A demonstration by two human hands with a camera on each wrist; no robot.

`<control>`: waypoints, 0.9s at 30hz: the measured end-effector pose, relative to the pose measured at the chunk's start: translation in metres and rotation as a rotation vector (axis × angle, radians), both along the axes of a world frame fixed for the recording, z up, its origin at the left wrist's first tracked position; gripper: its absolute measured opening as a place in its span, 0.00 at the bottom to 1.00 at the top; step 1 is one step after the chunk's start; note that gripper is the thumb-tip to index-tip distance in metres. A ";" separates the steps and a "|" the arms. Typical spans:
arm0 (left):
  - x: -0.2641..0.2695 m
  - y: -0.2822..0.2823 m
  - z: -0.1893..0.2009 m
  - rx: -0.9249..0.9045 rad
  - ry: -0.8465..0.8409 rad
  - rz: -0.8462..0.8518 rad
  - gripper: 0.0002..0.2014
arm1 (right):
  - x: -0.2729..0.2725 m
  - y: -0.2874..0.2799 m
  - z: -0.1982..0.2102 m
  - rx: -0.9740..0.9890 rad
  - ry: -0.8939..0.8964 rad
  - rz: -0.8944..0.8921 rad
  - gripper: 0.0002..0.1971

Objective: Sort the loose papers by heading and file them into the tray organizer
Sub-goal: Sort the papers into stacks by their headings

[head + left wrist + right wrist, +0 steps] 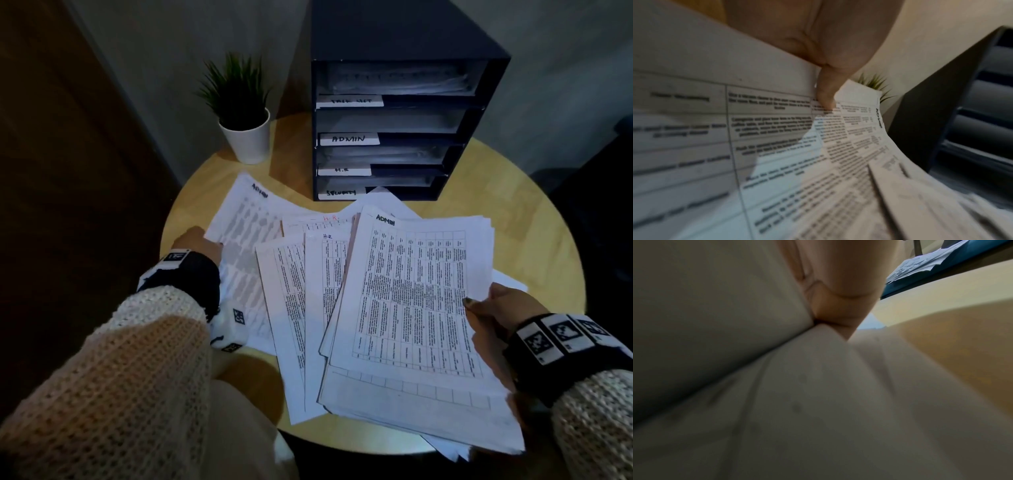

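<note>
On the round table (534, 192), each grip (202, 245) (496, 308) pinches an ADMIN sheet (421, 291).

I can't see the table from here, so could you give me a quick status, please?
Left hand grips an ADMIN sheet. Right hand pinches the paper stack. Organizer slots unblocked.

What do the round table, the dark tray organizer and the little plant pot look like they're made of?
The round light table looks like pale wood or wood veneer, smooth and slightly glossy; faint grain shows. The dark navy tray organizer has flat matte walls with sharp edges, perhaps painted board or metal; I cannot tell which. The small white plant pot looks like smooth ceramic or plastic, with a soft sheen.
</note>
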State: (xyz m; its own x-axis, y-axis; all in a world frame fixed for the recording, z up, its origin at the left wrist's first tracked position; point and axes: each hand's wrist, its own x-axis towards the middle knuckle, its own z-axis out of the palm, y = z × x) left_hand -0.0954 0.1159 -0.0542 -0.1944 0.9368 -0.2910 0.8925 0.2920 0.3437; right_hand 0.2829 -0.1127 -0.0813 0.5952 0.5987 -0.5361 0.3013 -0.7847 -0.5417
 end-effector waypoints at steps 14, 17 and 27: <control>0.058 -0.056 0.162 0.926 -0.354 -0.107 0.09 | -0.009 -0.003 0.011 0.185 0.149 -0.038 0.06; 0.072 -0.066 0.165 0.912 -0.473 -0.119 0.09 | -0.007 -0.004 0.007 0.239 0.224 -0.085 0.14; 0.120 -0.097 0.038 0.100 -0.449 -0.190 0.14 | -0.021 -0.003 0.017 0.564 0.483 -0.155 0.15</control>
State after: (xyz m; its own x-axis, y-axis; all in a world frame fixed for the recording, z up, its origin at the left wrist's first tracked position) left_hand 0.0242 0.0189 -0.0163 0.1059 0.9710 -0.2142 0.6844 0.0851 0.7241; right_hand 0.2623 -0.1156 -0.0639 0.4713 0.7880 -0.3962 -0.1626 -0.3639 -0.9171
